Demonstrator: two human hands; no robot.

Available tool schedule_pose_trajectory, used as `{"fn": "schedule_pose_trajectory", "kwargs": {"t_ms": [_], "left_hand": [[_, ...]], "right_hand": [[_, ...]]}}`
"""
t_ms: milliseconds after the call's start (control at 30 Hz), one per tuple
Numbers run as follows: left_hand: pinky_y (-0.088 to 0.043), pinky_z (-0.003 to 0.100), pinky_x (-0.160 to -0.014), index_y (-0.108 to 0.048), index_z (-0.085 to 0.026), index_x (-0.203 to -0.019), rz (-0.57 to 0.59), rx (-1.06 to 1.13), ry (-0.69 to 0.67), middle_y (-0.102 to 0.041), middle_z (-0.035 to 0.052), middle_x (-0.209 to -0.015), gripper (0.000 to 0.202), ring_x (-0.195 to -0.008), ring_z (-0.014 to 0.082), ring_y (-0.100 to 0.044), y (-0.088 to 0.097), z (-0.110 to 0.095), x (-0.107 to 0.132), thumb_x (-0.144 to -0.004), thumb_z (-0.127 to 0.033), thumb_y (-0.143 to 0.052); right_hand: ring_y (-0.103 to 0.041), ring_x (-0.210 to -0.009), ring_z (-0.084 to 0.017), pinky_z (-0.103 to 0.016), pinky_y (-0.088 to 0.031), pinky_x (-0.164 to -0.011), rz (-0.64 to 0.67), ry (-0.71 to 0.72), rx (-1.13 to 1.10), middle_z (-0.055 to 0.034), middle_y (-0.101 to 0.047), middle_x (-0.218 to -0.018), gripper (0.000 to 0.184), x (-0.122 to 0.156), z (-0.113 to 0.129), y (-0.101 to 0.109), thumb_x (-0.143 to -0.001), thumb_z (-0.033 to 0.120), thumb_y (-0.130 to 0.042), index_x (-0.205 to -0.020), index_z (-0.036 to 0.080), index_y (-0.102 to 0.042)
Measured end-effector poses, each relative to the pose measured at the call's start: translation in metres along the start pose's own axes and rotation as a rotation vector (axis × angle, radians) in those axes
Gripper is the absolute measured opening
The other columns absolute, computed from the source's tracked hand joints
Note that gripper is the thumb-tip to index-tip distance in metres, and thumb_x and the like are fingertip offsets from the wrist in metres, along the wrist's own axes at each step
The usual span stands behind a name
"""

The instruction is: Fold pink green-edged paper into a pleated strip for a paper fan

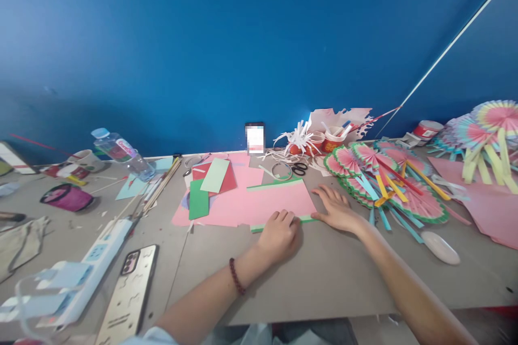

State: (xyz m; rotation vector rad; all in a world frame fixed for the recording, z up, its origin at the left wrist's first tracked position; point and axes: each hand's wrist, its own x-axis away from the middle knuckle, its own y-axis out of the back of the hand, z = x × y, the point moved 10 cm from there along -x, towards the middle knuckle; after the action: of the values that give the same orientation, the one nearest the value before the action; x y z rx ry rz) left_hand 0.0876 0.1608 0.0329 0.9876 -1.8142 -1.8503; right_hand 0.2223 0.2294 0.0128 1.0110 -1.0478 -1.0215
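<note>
Flat on the surface (343, 280), the green-edged pink paper (279, 198) looks light, easily creased and best held by its edges; the left hand (279, 234) curls on the near one, grip hidden, the right hand (334, 207) spread, grasping nothing.

Matt paper, slick plastic

The pink sheet with green edges (283, 200) looks like smooth, matt paper, as does the larger pink sheet (226, 209) beneath it. To the right, the fans (418, 202) are paper too, ridged by pleats. On the left I see clear, shiny plastic in the bottle (123, 151), smooth white plastic in the power strip (97, 252) and what looks like wood in the thin sticks (162, 185). The phone case (129, 291), near left, has a soft gloss. The tabletop (324, 280) is smooth and matt; the far wall (202, 54) carries a faint sheen. The bracelet's beads (236, 276) look polished, their material unclear.
</note>
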Motion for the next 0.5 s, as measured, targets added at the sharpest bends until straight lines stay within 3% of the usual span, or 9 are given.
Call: {"fn": "schedule_pose_trajectory", "kwargs": {"t_ms": [167,300,400,500], "left_hand": [[-0.044,0.037,-0.074,-0.055,-0.017,-0.102,0.005,0.022,0.004,-0.056,0.0077,-0.093,0.018,-0.090,0.0231,-0.052,0.001,0.001,-0.001,-0.085,-0.018,-0.050],[-0.044,0.036,-0.073,-0.055,-0.017,-0.107,-0.034,0.043,0.000,-0.057,0.0070,-0.092,0.022,-0.089,0.0232,-0.052,0.005,0.001,0.000,-0.086,-0.022,-0.050],[-0.044,0.037,-0.073,-0.055,-0.019,-0.114,-0.071,0.058,0.008,-0.057,0.0070,-0.094,0.027,-0.089,0.0230,-0.052,0.006,0.003,0.000,-0.089,-0.027,-0.048],[-0.044,0.037,-0.076,-0.059,-0.019,-0.104,-0.048,0.071,0.002,-0.059,0.0079,-0.096,0.022,-0.092,0.0235,-0.052,0.002,0.003,-0.001,-0.087,-0.031,-0.052]], "right_hand": [[-0.033,-0.138,-0.029,-0.050,-0.032,-0.108,-0.042,0.127,-0.125,-0.0121,-0.037,-0.147,0.055,0.002,0.012,0.004,-0.081,0.035,-0.053,-0.134,0.026,-0.043],[-0.038,-0.135,-0.026,-0.049,-0.032,-0.110,-0.220,0.279,-0.317,-0.0107,-0.046,-0.139,0.040,0.009,0.036,0.024,-0.078,0.021,-0.049,-0.118,0.024,-0.055],[-0.050,-0.124,-0.024,-0.045,-0.040,-0.105,-0.320,0.408,-0.510,-0.0095,-0.057,-0.126,0.025,0.027,0.065,0.053,-0.083,0.022,-0.047,-0.103,0.025,-0.061],[-0.062,-0.105,-0.020,-0.038,-0.051,-0.093,-0.249,0.618,-0.689,-0.0056,-0.068,-0.105,0.020,0.063,0.113,0.076,-0.086,0.025,-0.048,-0.099,0.028,-0.063]]}}
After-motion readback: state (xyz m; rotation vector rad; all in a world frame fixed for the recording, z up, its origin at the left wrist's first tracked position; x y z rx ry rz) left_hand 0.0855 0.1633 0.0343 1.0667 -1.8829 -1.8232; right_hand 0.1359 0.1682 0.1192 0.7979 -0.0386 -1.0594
